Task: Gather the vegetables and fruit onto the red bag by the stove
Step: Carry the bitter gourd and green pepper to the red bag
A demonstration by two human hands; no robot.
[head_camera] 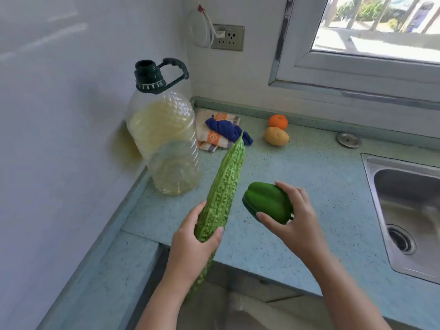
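Observation:
My left hand point(195, 244) grips a long, bumpy green bitter gourd point(226, 186) near its lower end; the gourd points up and away over the counter. My right hand point(292, 215) holds a dark green bell pepper point(266, 201) just to the right of the gourd, above the counter. At the back of the counter an orange point(278, 121) sits against the wall ledge, with a yellow lemon-like fruit point(276, 136) touching it in front. No red bag or stove is in view.
A large clear oil jug point(164, 136) with a dark green cap stands in the left corner. Folded cloths point(217, 132), one blue, lie behind the gourd's tip. A steel sink point(409, 210) is at the right; the light blue counter point(309, 167) has a step down at the lower left.

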